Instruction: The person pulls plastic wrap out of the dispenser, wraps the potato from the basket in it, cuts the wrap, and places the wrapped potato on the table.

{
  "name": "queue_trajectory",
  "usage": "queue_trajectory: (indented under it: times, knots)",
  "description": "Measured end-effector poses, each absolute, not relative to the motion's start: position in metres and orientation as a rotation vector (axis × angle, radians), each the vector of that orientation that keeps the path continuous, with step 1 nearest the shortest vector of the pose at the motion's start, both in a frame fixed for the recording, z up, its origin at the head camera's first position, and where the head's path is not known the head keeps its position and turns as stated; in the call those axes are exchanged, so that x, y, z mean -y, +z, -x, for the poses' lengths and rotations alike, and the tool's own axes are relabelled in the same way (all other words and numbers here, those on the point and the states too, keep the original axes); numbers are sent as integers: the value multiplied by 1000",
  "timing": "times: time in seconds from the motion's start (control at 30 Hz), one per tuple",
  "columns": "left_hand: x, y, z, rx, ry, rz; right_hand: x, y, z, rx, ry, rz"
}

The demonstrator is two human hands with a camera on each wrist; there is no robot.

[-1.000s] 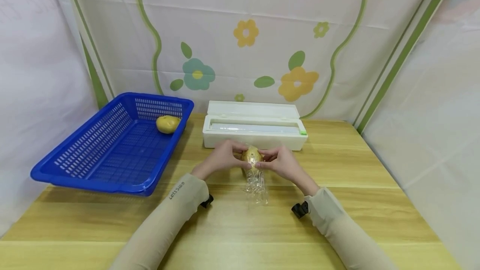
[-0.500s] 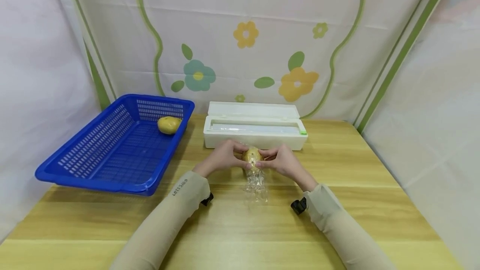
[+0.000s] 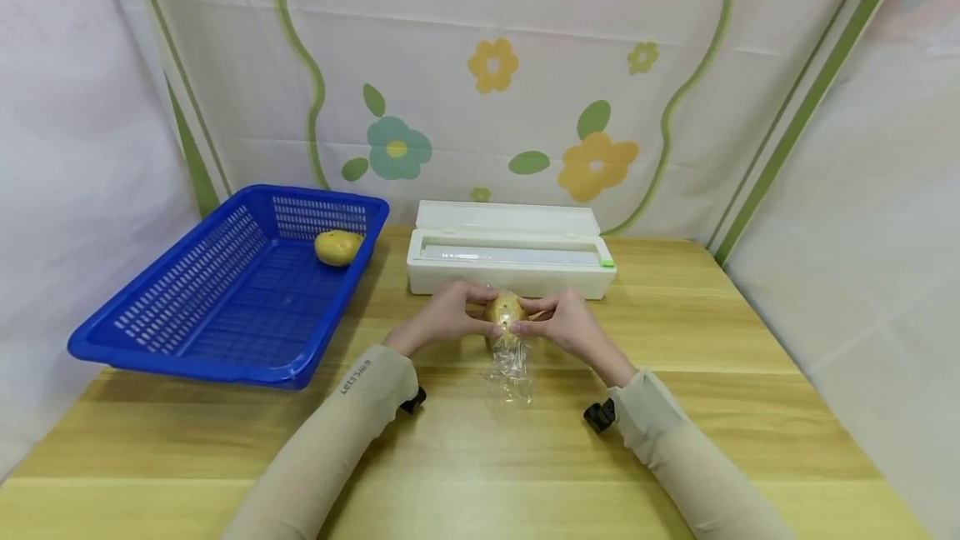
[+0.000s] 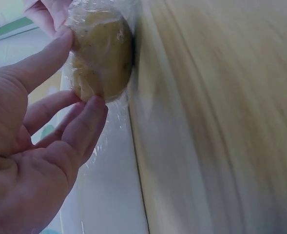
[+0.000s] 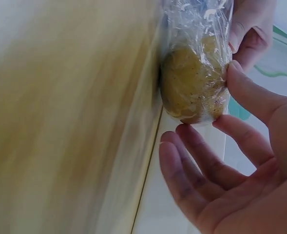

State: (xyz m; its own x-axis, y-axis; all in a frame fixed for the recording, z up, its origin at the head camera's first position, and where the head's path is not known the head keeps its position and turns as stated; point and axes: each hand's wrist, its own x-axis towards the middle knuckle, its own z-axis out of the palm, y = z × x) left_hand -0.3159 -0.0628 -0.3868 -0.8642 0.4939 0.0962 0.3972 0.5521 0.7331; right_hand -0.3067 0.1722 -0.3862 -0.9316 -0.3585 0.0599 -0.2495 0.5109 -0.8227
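A yellow potato (image 3: 507, 307) wrapped in clear plastic film sits on the table between both hands. My left hand (image 3: 447, 314) pinches its left side between thumb and fingertips, and my right hand (image 3: 564, 322) does the same on the right. In the head view, loose crumpled cling film (image 3: 512, 375) trails from the potato toward the table's front. The left wrist view shows the film stretched over the potato (image 4: 102, 56), with its underside on the wood. Wrinkled film (image 5: 200, 22) bunches at one end of it in the right wrist view.
Just behind the hands stands a white cling film box (image 3: 510, 280), lid raised, a roll inside. A blue plastic basket (image 3: 202, 372) with a second potato (image 3: 338, 248) stands at the left. Patterned cloth (image 3: 450, 15) hangs behind the wooden table (image 3: 480, 473).
Both hands keep their hold on the wrapped potato at nearly the same place. The trailing film has shifted very slightly; the small movement of the whole view comes from the head.
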Motion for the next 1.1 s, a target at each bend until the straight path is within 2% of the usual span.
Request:
queue_trajectory:
  times: [0.37,0.67,0.83,1.1]
  knots:
    - [54,-376,302,-2821,1064,-996,-191,-378,312,-2658,-1140,937]
    - [58,-364,280,-2893,901,-1384,-237,-367,300,-2648,-962,1623]
    - [47,-363,269,-2846,765,-1489,-252,-373,294,-2682,-833,1621]
    - [26,-373,265,-2860,725,-1465,-256,-388,300,-2595,-791,1547]
